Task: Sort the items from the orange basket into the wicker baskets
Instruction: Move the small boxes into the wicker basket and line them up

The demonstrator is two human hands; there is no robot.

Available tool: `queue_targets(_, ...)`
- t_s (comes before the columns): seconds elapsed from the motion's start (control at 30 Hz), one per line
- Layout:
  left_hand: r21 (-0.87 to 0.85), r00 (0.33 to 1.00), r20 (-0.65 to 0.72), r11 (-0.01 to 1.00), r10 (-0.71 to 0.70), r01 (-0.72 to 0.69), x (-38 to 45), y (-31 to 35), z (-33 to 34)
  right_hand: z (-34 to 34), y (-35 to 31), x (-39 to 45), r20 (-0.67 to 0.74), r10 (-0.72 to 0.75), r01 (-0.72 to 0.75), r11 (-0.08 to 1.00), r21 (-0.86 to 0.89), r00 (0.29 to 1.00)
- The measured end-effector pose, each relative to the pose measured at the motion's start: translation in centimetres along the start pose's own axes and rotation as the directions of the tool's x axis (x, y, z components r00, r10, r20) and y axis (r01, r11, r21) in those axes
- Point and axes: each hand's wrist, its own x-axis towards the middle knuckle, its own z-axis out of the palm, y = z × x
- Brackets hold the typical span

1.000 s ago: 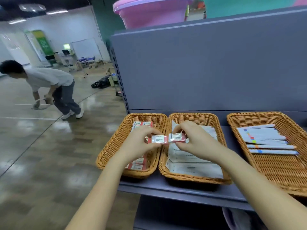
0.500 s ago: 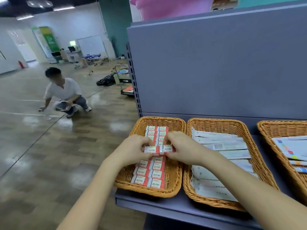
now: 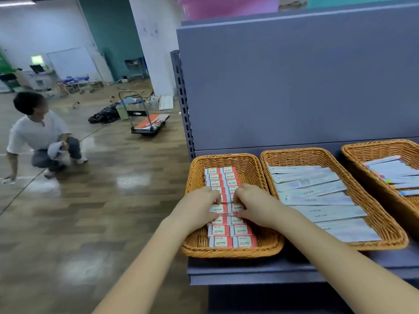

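Room: glossy wood-pattern floor [image 3: 95,214], white pillar, flat trolley [image 3: 147,123]; a person in a white shirt [image 3: 36,134] crouches at left.
Shelf: grey-blue metal shelf [image 3: 238,270] with tall back panel [image 3: 294,82]; three woven wicker baskets side by side.
Left wicker basket [image 3: 195,243]: two columns of small red-and-white packets [image 3: 231,236], label reads "2B".
Middle wicker basket [image 3: 385,230]: long white flat packets [image 3: 317,196], overlapping; writing too small to read.
Right wicker basket [image 3: 367,150]: white strips with coloured marks [image 3: 394,171], partly cut off.
Left hand [image 3: 199,205]: fingers curled, pinching one 2B packet [image 3: 218,208] in the row.
Right hand [image 3: 256,205]: fingers curled, pinching the neighbouring 2B packet [image 3: 236,207].
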Motion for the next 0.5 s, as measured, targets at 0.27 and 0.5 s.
queue_targets(0.27, -0.001, 0.993, -0.094, 0.997, 0.075, -0.076, 0.2, -0.2, 0.4, 0.4, -1.0, -0.2, -0.07, 0.09, -0.093, 0.995, -0.033, 0.993)
queue_targets(0.5, 0.028, 0.991, -0.082, 0.994, 0.109, -0.107, 0.3, -0.5, 0.5, 0.5, -1.3, -0.2, -0.059, 0.097, -0.102, 0.991, -0.091, 0.994)
